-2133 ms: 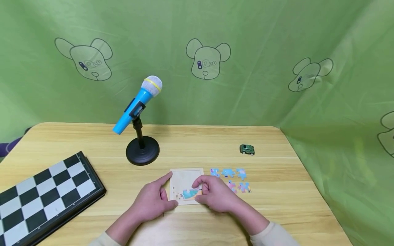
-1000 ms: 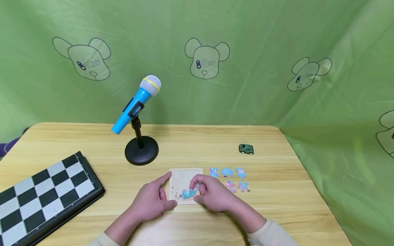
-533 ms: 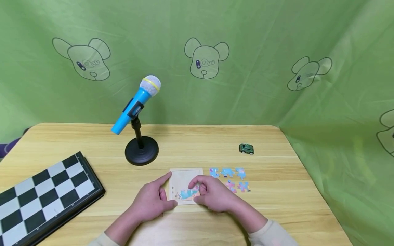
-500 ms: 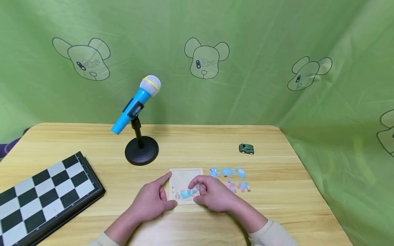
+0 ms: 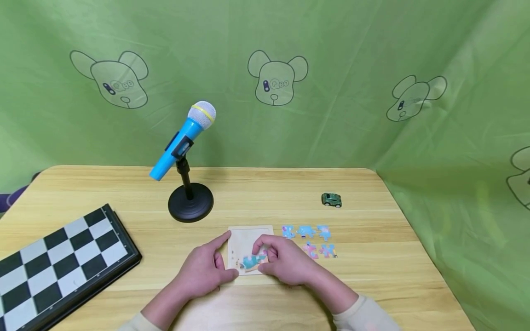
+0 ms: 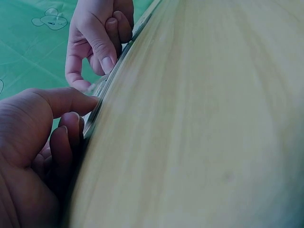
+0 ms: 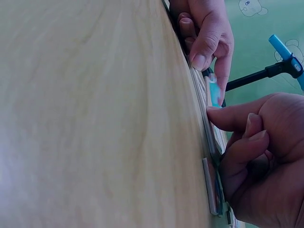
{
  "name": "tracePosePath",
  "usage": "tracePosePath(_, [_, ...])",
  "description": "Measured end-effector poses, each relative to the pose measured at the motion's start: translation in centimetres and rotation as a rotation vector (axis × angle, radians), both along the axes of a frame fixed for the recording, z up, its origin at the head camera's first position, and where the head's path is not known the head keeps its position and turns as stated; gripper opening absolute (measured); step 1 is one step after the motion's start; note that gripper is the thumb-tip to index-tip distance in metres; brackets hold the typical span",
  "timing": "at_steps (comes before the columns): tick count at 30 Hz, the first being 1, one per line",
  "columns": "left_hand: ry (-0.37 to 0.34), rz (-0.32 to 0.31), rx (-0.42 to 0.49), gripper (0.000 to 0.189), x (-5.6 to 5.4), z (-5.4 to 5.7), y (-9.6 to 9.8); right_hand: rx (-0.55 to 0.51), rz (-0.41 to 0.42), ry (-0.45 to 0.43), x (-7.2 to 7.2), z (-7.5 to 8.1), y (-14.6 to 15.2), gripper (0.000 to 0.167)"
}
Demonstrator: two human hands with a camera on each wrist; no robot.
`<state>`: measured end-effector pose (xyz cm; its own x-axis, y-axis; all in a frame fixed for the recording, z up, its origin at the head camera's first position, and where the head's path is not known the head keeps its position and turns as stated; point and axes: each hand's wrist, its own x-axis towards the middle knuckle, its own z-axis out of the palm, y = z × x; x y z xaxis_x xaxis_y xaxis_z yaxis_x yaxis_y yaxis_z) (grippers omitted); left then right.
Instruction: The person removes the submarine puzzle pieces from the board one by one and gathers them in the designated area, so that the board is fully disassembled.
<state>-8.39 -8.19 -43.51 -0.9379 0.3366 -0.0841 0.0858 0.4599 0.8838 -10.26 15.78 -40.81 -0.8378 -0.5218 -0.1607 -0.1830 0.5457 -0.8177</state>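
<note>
The pale square puzzle board (image 5: 240, 236) lies flat on the table in the head view. My left hand (image 5: 203, 269) holds it along its left side, index fingertip at the far corner and thumb at the near one. My right hand (image 5: 290, 261) pinches a teal puzzle piece (image 5: 251, 262) over the near part of the board, between thumb and curled index finger. That puzzle piece (image 7: 214, 92) shows its teal face raised at the board in the right wrist view. In the left wrist view both thumbs are close to the board's near edge.
Several loose puzzle pieces (image 5: 306, 231) lie right of the board. A blue toy microphone (image 5: 182, 138) on a black round stand (image 5: 191, 203) is behind it. A small green toy car (image 5: 331, 200) sits at back right, and a chequered board (image 5: 62, 262) at left.
The teal piece shifts and turns slightly under my right fingers, its near edge tilting from where it lay half a second ago. My left hand keeps its place on the board.
</note>
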Motion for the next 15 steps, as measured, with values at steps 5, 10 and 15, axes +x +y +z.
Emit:
tracePosePath(5, [0.003, -0.002, -0.004, 0.091, -0.01, 0.00, -0.04, 0.001, -0.001, -0.011, 0.04, 0.16, -0.04, 0.027])
tracePosePath(10, [0.000, 0.000, -0.004, 0.091, -0.01, -0.01, -0.05, -0.001, 0.015, -0.005, 0.07, 0.17, -0.16, 0.032])
tracePosePath(15, [0.003, 0.002, 0.000, 0.091, 0.00, -0.07, -0.05, 0.055, 0.030, 0.046, 0.22, 0.07, -0.60, 0.030])
